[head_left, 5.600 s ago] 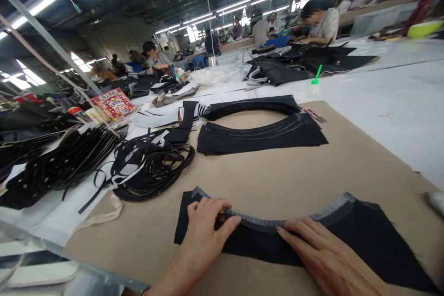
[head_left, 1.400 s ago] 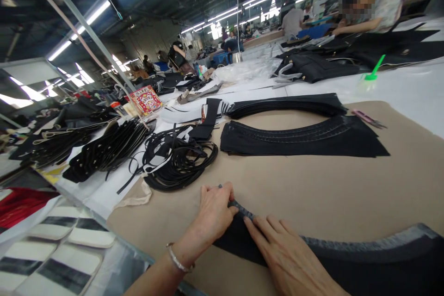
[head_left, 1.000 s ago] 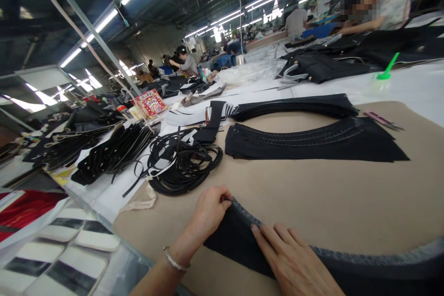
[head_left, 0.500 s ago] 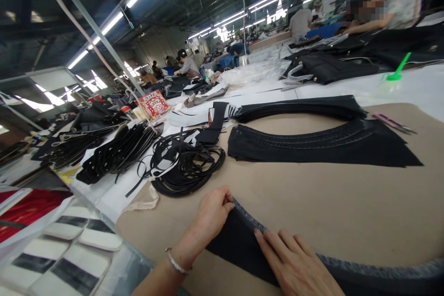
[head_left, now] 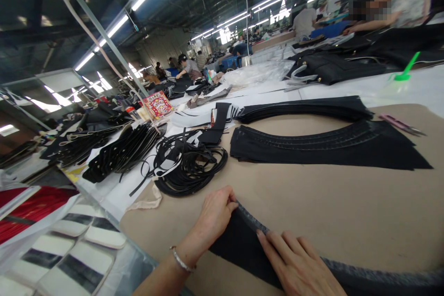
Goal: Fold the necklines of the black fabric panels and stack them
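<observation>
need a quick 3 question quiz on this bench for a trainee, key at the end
1. What colour is the band along the curved edge of the black piece?
2. Where does the pink-handled tool lie: (a) among the coiled straps, (b) on the brown sheet, (c) under the right hand?
3. True or false: the left hand and the right hand both touch the black piece.

Key: 1 gray; 2 b; 3 true.

The near cloth panel [head_left: 239, 250] is black with a mottled grey edge strip [head_left: 374, 273], the mat [head_left: 312, 203] plain tan. At right, the snips [head_left: 398, 123] are pink (grey at the blades [head_left: 415, 131]), the spout [head_left: 411, 65] bright green; far left, the packet [head_left: 158, 105] is patterned red and white.
</observation>
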A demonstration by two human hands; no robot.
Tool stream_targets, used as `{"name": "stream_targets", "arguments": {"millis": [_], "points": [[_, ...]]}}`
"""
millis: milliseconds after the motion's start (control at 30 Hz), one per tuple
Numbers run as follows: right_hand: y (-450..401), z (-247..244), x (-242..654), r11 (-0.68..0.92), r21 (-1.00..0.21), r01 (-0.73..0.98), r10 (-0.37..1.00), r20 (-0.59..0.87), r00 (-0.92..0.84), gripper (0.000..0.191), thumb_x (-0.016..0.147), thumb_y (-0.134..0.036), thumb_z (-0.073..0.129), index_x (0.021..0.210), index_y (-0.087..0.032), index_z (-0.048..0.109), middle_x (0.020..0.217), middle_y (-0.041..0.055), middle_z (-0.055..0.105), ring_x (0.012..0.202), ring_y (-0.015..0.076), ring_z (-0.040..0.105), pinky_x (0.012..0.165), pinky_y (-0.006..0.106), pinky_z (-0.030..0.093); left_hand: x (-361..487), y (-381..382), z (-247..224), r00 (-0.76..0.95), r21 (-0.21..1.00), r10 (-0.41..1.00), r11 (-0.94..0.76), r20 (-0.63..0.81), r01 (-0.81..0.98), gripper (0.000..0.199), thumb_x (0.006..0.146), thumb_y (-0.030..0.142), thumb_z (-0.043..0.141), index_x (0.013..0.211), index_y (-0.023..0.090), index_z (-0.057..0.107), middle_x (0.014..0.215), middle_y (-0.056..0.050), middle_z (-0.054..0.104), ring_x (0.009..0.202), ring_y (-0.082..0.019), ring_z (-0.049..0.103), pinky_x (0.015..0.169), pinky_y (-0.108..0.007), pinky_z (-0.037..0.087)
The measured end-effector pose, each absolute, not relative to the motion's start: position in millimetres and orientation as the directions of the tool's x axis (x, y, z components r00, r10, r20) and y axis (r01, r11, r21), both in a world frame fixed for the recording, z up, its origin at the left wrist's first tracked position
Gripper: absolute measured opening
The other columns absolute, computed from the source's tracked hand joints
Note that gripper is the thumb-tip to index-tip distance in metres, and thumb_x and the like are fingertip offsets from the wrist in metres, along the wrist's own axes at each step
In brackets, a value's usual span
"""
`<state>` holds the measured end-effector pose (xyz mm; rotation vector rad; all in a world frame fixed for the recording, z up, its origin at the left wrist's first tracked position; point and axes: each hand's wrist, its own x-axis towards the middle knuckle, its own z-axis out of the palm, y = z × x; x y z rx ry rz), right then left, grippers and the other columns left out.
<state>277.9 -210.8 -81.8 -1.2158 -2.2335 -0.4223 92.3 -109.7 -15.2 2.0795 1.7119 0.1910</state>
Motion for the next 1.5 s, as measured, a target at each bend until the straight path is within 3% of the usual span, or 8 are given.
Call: {"name": "stream_targets", "arguments": {"millis": [367, 567, 700, 967, 1067, 1167, 1333, 1500], "points": [[-210.9, -80.5, 278.3, 0.527, 0.013, 0.850, 0.669, 0.610, -0.425, 0.044, 0.070, -0.012, 0.051, 0.112, -0.017, 0.060, 0.097, 0.0007, 0.068, 0.085, 0.0201, 0.057, 0.071, 0.036, 0.047, 83.7, -118.8, -23.9, 0.204, 0.440, 0.979, -0.188, 0.011, 0.878, 0.011, 0.083, 0.012, 0.055, 0.090, 0.021, 0.055, 0.088, 0.001, 0.060, 0.084, -0.016, 0.056, 0.072, -0.026, 0.041], [-211.6, -78.4, 277.3, 0.526, 0.005, 0.850, 0.674, 0.608, -0.420, 0.040, 0.073, -0.015, 0.050, 0.111, -0.016, 0.060, 0.097, 0.0017, 0.067, 0.085, 0.0198, 0.056, 0.072, 0.036, 0.045, 64.7, -141.2, -39.0, 0.544, 0.343, 0.805, -0.594, 0.238, 0.728, 0.035, 0.093, 0.009, 0.039, 0.116, 0.021, 0.062, 0.116, -0.007, 0.065, 0.110, -0.021, 0.053, 0.098, -0.037, 0.038], [-209.8, -78.2, 276.2, 0.528, -0.003, 0.850, 0.680, 0.600, -0.421, 0.040, 0.072, -0.016, 0.051, 0.111, -0.016, 0.060, 0.095, 0.0022, 0.066, 0.081, 0.0195, 0.056, 0.068, 0.035, 0.044, 55.1, -148.2, -46.0, 0.600, 0.300, 0.770, -0.638, 0.217, 0.709, 0.044, 0.091, 0.006, 0.041, 0.128, 0.021, 0.058, 0.125, -0.006, 0.064, 0.116, -0.023, 0.051, 0.100, -0.041, 0.036], [-202.9, -67.2, 272.4, 0.479, -0.151, 0.865, 0.775, 0.536, -0.335, 0.038, 0.079, -0.009, 0.046, 0.112, -0.020, 0.059, 0.110, 0.0078, 0.064, 0.089, 0.0218, 0.058, 0.075, 0.035, 0.044, 61.2, -128.3, -26.7, 0.479, 0.482, 0.831, -0.555, 0.283, 0.678, 0.025, 0.092, 0.011, 0.049, 0.103, 0.022, 0.068, 0.105, -0.004, 0.068, 0.102, -0.020, 0.055, 0.092, -0.036, 0.040], [-194.7, -59.8, 262.4, 0.394, -0.272, 0.878, 0.875, 0.404, -0.267, 0.032, 0.087, -0.015, 0.050, 0.119, -0.017, 0.056, 0.106, 0.0102, 0.064, 0.091, 0.0247, 0.058, 0.079, 0.039, 0.045, 66.4, -114.0, -16.4, 0.570, 0.409, 0.800, -0.591, 0.187, 0.695, 0.041, 0.085, 0.003, 0.049, 0.119, 0.023, 0.059, 0.122, -0.005, 0.061, 0.116, -0.020, 0.048, 0.101, -0.039, 0.033], [-181.5, -49.7, 248.8, 0.243, -0.361, 0.901, 0.963, 0.198, -0.180, 0.033, 0.086, -0.019, 0.059, 0.119, -0.016, 0.057, 0.106, 0.0117, 0.064, 0.096, 0.0280, 0.057, 0.083, 0.044, 0.044, 70.7, -100.0, -8.4, 0.677, 0.357, 0.736, -0.631, -0.003, 0.689, 0.050, 0.077, 0.001, 0.050, 0.119, 0.025, 0.058, 0.114, -0.002, 0.063, 0.113, -0.020, 0.049, 0.098, -0.040, 0.031], [-162.5, -30.5, 234.0, 0.114, -0.440, 0.891, 0.989, -0.037, -0.145, 0.024, 0.084, -0.017, 0.063, 0.108, -0.015, 0.062, 0.105, 0.0113, 0.063, 0.101, 0.0299, 0.055, 0.088, 0.046, 0.041, 72.3, -77.8, -2.2, 0.756, 0.328, 0.643, -0.694, -0.121, 0.642, 0.036, 0.069, 0.003, 0.056, 0.096, 0.024, 0.064, 0.096, 0.001, 0.063, 0.103, -0.021, 0.052, 0.094, -0.042, 0.028], [-155.2, -27.2, 230.2, 0.084, -0.483, 0.872, 0.984, -0.099, -0.150, 0.014, 0.084, -0.015, 0.062, 0.098, -0.016, 0.064, 0.099, 0.0085, 0.064, 0.097, 0.0270, 0.057, 0.085, 0.040, 0.042, 69.7, -64.4, -2.4, 0.793, 0.343, 0.587, -0.720, -0.164, 0.603, 0.014, 0.074, 0.012, 0.063, 0.081, 0.024, 0.067, 0.093, 0.002, 0.060, 0.102, -0.020, 0.051, 0.095, -0.042, 0.024]]}}
